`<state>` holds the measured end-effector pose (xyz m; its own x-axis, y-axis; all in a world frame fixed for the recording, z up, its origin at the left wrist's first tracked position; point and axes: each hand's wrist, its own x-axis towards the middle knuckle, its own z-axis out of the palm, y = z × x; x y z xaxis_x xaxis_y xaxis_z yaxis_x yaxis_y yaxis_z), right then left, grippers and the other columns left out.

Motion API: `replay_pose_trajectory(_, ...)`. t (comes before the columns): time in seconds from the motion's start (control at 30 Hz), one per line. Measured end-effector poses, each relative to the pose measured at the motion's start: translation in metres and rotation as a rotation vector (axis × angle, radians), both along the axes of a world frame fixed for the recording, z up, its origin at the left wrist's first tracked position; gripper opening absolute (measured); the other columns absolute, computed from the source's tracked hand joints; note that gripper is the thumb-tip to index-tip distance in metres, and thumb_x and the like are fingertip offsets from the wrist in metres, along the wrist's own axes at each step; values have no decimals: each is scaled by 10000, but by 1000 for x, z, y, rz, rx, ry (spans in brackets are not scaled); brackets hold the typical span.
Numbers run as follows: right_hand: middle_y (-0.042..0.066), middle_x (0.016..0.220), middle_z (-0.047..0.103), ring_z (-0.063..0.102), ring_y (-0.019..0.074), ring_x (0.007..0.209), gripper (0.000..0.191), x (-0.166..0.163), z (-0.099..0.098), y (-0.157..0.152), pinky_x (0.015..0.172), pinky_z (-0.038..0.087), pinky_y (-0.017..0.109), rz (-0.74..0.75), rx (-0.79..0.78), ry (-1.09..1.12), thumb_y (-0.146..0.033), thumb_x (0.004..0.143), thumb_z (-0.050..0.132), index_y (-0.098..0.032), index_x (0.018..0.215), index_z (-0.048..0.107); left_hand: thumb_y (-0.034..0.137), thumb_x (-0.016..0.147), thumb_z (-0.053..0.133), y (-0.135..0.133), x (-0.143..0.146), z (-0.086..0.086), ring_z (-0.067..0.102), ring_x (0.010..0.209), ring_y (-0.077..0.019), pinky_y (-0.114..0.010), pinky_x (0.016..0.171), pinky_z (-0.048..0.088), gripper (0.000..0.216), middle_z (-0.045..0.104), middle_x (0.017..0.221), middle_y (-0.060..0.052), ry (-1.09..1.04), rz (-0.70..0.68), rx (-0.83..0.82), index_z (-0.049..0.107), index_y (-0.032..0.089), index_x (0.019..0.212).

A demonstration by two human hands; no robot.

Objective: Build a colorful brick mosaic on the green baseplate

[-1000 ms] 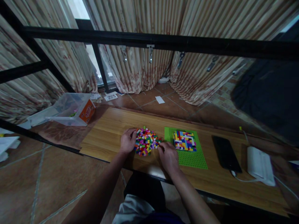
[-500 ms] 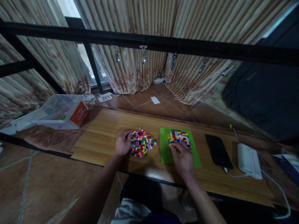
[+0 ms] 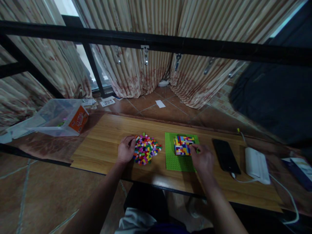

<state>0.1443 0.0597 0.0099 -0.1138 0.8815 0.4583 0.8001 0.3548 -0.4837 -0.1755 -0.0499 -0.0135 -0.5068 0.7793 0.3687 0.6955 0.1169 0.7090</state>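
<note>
A pile of small coloured bricks (image 3: 146, 152) lies on the wooden table (image 3: 109, 136). My left hand (image 3: 125, 152) rests curled against the pile's left edge. To the right lies a green baseplate (image 3: 173, 161) with a block of multicoloured bricks (image 3: 182, 144) built on it. My right hand (image 3: 204, 160) sits at the right side of that block, fingers pinched together at its edge. Whether a brick is between the fingertips is too small to make out.
A black phone (image 3: 225, 155) and a white power bank (image 3: 257, 161) with a cable lie right of the baseplate. A clear plastic box (image 3: 60, 117) stands at the far left. Black metal bars (image 3: 156, 40) cross overhead; curtains hang behind.
My right hand left the brick pile, passed over the baseplate's front and now sits at the right side of the built block. My left hand stayed at the pile.
</note>
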Motion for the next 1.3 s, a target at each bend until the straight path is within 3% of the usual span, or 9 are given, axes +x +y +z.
replay_pose_trajectory(0.33, 103, 795, 653, 567, 246, 799, 302, -2, -5, 7, 754, 429, 364, -69, -23, 30, -410, 838, 532, -173, 731, 686, 318, 886, 495, 0, 0, 0, 651, 986, -243, -400, 930, 516, 260, 706, 1012, -100, -16, -1, -10, 699, 170, 948)
replay_pose_trajectory(0.97, 125, 941, 652, 561, 254, 935, 275, 4, -16, 10, 862, 454, 402, 128, 124, -60, -362, 913, 488, -181, 861, 688, 304, 867, 500, 0, 0, 0, 654, 971, -247, -418, 923, 522, 247, 711, 990, -94, -15, -3, -4, 699, 181, 945)
replay_pose_trajectory(1.3, 112, 888, 652, 557, 251, 906, 221, 0, -12, 12, 843, 441, 394, 23, 111, -61, -336, 855, 542, -187, 746, 662, 301, 861, 511, 0, -1, -1, 652, 994, -237, -401, 946, 515, 229, 707, 1013, -85, -18, -5, -1, 696, 191, 939)
